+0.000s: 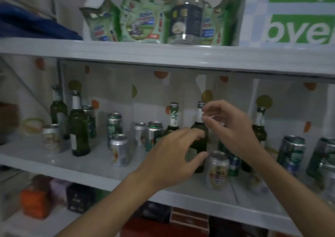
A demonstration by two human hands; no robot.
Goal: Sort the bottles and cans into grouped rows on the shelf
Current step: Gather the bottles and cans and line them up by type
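The white middle shelf (pixel 90 171) holds green glass bottles mixed with silver and green cans. At its centre stands a dark green bottle (pixel 199 142). My left hand (pixel 172 157) curves around its body, fingers at the shoulder and thumb low in front, not closed on it. My right hand (pixel 230 126) hovers at the bottle's neck with spread fingers. A silver can (pixel 217 169) stands just right of that bottle. Two green bottles (pixel 78 128) stand at the left, one (pixel 174 120) behind my left hand, another (pixel 260 126) behind my right wrist.
Silver cans (pixel 120 150) and a green can (pixel 114 126) stand left of centre; green cans (pixel 291 155) crowd the right end. The upper shelf carries green pouches (pixel 141 19) and a clear jar (pixel 186 19). Boxes (pixel 36 202) sit below.
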